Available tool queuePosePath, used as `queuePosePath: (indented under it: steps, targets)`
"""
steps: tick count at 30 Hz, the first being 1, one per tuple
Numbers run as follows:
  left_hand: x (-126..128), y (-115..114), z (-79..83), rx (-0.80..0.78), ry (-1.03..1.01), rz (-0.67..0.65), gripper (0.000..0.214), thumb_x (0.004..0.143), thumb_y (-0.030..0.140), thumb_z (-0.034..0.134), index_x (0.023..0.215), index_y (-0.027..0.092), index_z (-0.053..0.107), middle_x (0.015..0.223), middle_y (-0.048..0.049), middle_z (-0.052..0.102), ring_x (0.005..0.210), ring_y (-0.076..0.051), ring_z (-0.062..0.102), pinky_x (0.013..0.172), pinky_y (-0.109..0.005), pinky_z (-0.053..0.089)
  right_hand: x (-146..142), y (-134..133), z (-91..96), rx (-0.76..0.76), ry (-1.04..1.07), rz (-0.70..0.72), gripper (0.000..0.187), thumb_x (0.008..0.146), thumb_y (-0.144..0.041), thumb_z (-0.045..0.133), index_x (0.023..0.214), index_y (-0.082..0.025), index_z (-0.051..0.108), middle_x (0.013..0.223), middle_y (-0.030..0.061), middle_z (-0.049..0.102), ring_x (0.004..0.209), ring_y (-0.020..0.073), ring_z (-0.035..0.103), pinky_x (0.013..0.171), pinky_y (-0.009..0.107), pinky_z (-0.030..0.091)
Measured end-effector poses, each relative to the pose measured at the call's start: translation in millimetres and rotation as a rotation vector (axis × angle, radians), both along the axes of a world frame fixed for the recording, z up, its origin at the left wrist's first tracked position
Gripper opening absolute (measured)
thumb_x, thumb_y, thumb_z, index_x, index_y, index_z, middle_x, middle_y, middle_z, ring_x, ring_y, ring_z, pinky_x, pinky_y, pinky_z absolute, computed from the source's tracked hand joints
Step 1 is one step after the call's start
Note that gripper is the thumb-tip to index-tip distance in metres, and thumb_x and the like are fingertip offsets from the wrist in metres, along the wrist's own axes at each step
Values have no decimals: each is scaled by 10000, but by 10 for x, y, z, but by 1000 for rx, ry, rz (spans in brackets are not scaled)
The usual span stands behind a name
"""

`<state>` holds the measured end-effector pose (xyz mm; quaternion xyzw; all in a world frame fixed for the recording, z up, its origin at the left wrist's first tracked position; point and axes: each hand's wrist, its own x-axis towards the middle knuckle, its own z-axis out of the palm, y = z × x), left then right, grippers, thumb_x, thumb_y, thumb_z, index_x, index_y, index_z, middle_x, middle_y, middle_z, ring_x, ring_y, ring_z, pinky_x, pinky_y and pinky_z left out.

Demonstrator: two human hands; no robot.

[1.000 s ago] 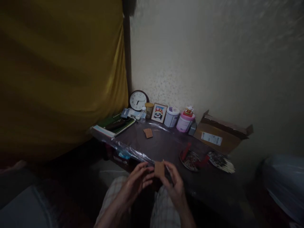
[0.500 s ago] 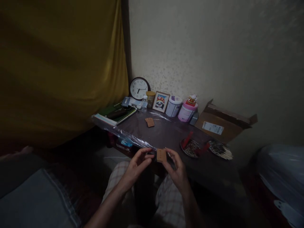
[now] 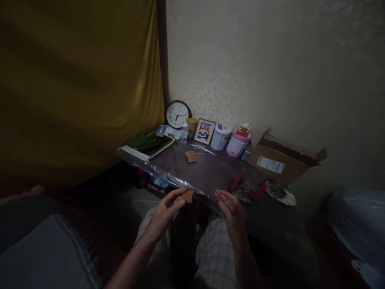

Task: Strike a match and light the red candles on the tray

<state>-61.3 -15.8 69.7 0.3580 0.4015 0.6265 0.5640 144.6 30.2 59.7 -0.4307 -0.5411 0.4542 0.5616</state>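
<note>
The left hand (image 3: pixel 165 208) pinches the brown card (image 3: pixel 188 196) at its fingers; the right hand (image 3: pixel 233 208) stays apart, fingers loosely open.

The small brown card (image 3: pixel 188 196) looks like matt cardboard. The table (image 3: pixel 207 176) is dark wood under a shiny, crinkly plastic sheet (image 3: pixel 168 176). The box (image 3: pixel 281 160) is rough brown cardboard. The curtain (image 3: pixel 78 88) is soft yellow cloth. The two tubs (image 3: pixel 228 141) look like smooth plastic.
</note>
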Motion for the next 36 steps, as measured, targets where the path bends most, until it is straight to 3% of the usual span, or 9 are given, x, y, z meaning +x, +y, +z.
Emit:
queuePosePath:
  steps: [3, 6, 9, 12, 16, 21, 25, 31, 36]
  targets:
    - [-37, 1, -54, -10, -42, 15, 255, 769, 267, 658, 1017, 212, 674, 1045, -44, 710, 976, -202, 609, 871, -279, 423, 109, 62, -19, -4, 160, -118, 210, 706, -295, 710, 886, -188, 690, 925, 75, 721, 897, 233, 675, 897, 455, 497]
    - [3, -8, -72, -16, -69, 6, 242, 764, 256, 662, 1002, 216, 679, 1037, -37, 718, 966, -195, 618, 866, -274, 428, 127, 43, -43, -35, 231, -116, 178, 712, -323, 704, 833, -193, 707, 898, 68, 727, 882, 231, 680, 894, 456, 503]
    - [63, -13, -48, -17, -80, -28, 257, 744, 242, 680, 1000, 211, 683, 1054, -50, 719, 967, -209, 626, 853, -289, 440, 83, 1, -59, -43, 172, -93, 173, 725, -337, 695, 834, -204, 710, 958, 66, 714, 884, 224, 675, 875, 427, 517]
    - [71, -6, -8, -5, -83, -48, 290, 721, 230, 701, 1009, 199, 683, 1089, -67, 708, 1015, -231, 611, 861, -296, 437, 32, -17, -26, 18, -19, -92, 151, 755, -338, 668, 831, -211, 701, 1071, 60, 673, 938, 212, 645, 881, 386, 509]
    - [-15, 11, 3, 19, -96, -21, 295, 748, 223, 677, 1042, 205, 664, 1108, -57, 697, 1034, -222, 597, 889, -289, 419, -9, 4, 49, 43, -182, -142, 175, 782, -358, 628, 861, -215, 688, 941, 44, 698, 891, 197, 644, 876, 361, 496]
    - [-88, 16, -54, 17, -115, 7, 291, 773, 224, 655, 1063, 201, 647, 1104, -64, 692, 1018, -214, 596, 902, -293, 405, -19, 24, 40, -5, -106, -159, 240, 781, -382, 631, 946, -208, 646, 935, 45, 708, 861, 199, 669, 834, 348, 501]
    - [-71, 28, -105, 7, -131, 13, 264, 765, 234, 666, 1027, 208, 650, 1040, -55, 708, 971, -205, 608, 880, -297, 412, -33, -15, 68, 4, -141, -114, 185, 812, -366, 604, 889, -202, 645, 900, 37, 708, 853, 184, 665, 817, 320, 489]
    - [-31, 33, -109, 15, -151, -17, 233, 768, 240, 664, 996, 192, 661, 967, -48, 723, 957, -185, 610, 907, -291, 395, -74, -43, 102, 85, -65, -121, 174, 796, -348, 629, 878, -195, 646, 924, 38, 689, 859, 178, 653, 814, 317, 488]
    - [20, -3, -56, 26, -166, -55, 228, 778, 237, 653, 1000, 185, 661, 1039, -64, 720, 978, -185, 615, 940, -304, 381, -119, -71, 141, 166, -30, -92, 100, 841, -283, 589, 871, -200, 638, 885, 20, 696, 826, 151, 662, 796, 285, 495]
